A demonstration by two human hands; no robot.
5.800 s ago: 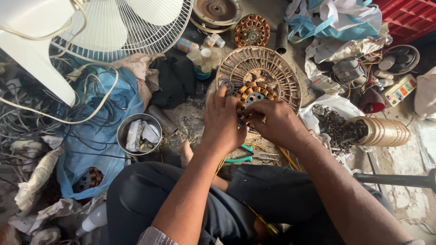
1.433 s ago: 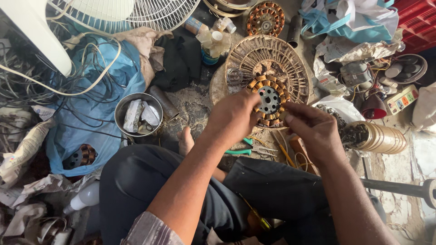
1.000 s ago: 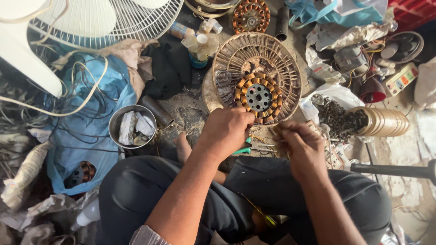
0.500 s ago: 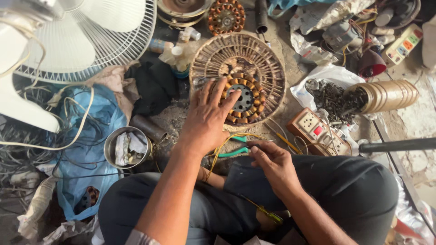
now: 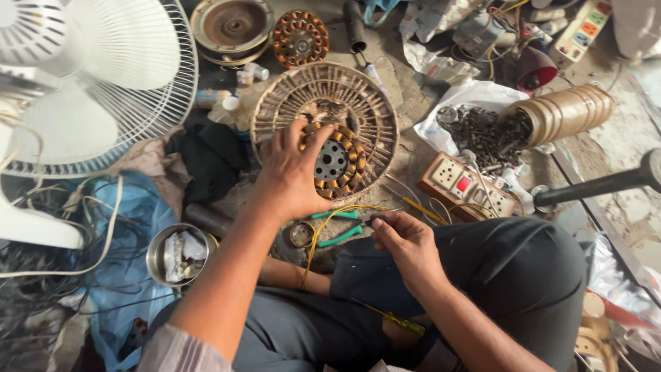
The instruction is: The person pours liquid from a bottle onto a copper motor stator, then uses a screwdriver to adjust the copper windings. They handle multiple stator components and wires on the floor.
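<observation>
Here, your left hand (image 5: 289, 176) lies palm-down on the fan motor stator (image 5: 335, 160), fingers spread wide over its copper coils at the 9 o'clock side, pressing rather than gripping. The stator sits inside the round ribbed rotor housing (image 5: 365, 103), which rests on the floor just ahead of your knees.

Your right hand (image 5: 407, 241) is at 5 o'clock from the stator, near your right thigh, fingers curled together around a small dark tool tip or wire end; you cannot tell exactly which from this view. A yellow wire (image 5: 323, 227) loops from beside that hand down toward your left forearm. Green-handled pliers (image 5: 337, 227) lie on the floor between your two hands.

At 3 o'clock from the stator sits a wooden switch-and-socket board (image 5: 468, 184); beyond it, at 2 o'clock, a tipped tin (image 5: 561, 114) spills screws onto a white bag. A white pedestal fan (image 5: 96, 89) stands at 9 o'clock, and a steel bowl (image 5: 175, 253) sits by your left elbow.
</observation>
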